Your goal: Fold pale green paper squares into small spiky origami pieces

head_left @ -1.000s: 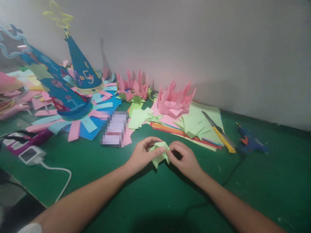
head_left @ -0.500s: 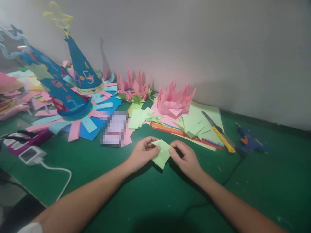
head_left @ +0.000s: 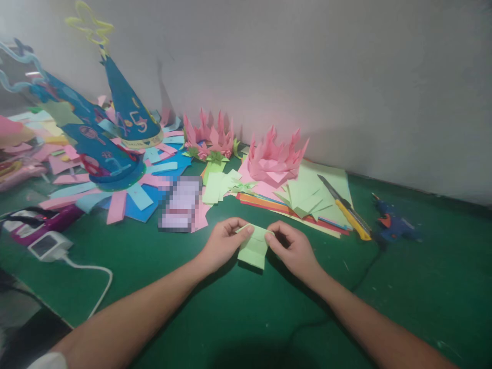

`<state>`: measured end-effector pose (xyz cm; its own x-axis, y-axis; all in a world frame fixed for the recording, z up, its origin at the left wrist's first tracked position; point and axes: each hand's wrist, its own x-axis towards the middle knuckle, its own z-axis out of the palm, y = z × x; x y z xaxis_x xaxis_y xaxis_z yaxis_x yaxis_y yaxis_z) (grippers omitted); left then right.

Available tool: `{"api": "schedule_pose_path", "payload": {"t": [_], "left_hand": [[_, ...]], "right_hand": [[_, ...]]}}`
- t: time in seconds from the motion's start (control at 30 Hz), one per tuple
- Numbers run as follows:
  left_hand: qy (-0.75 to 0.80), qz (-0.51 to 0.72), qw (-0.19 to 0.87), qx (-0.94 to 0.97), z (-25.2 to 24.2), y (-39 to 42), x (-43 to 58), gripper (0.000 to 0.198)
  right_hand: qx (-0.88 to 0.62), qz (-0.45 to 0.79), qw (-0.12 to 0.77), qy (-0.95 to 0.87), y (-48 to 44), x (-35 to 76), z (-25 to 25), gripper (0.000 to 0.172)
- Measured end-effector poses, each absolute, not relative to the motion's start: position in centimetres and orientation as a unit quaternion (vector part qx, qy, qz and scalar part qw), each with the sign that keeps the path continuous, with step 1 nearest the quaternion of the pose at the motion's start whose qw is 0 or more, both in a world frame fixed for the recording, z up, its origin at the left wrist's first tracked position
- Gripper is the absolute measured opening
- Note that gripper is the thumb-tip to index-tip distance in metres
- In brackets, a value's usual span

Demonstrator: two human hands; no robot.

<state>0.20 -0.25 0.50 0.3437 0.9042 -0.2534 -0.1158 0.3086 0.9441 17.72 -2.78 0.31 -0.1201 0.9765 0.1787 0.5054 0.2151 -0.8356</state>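
"Findings, left to right?"

"Left hand: thumb and fingers pinch the upper left of a light-green folded paper. Paper: over the green table, well in from its back edge. Right hand: pinches the upper right."

"Step in hand?"

"Folding, apparently. Next move calls for aligned edges, firm crease."

a paper-craft workspace: green table, coloured paper, yellow cutter, glue gun
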Motion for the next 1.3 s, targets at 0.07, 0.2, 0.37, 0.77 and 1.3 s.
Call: {"api": "schedule_pose_path", "payload": {"t": [0.07,0.2,0.37,0.77,1.3], "left_hand": [[0.429,0.385,0.683,0.449,0.32,-0.18,0.15,0.035],[0.427,0.392,0.689,0.435,0.07,-0.1,0.13,0.033],[0.429,0.379,0.702,0.424,0.21,-0.06,0.12,0.04],[0.431,0.406,0.704,0.393,0.25,-0.05,0.44,0.04],[0.417,0.32,0.657,0.54,0.52,-0.11,-0.36,0.03]], "right_hand": [[-0.547,0.355,0.394,-0.647,-2.72,17.78,0.39,0.018],[-0.545,0.423,0.417,-0.592,-2.54,17.85,0.35,0.024],[-0.547,0.435,0.425,-0.574,-2.4,17.88,0.14,0.024],[-0.551,0.443,0.442,-0.552,-2.21,17.85,0.16,0.022],[-0.542,0.324,0.418,-0.653,-2.62,17.97,0.08,0.015]]}}
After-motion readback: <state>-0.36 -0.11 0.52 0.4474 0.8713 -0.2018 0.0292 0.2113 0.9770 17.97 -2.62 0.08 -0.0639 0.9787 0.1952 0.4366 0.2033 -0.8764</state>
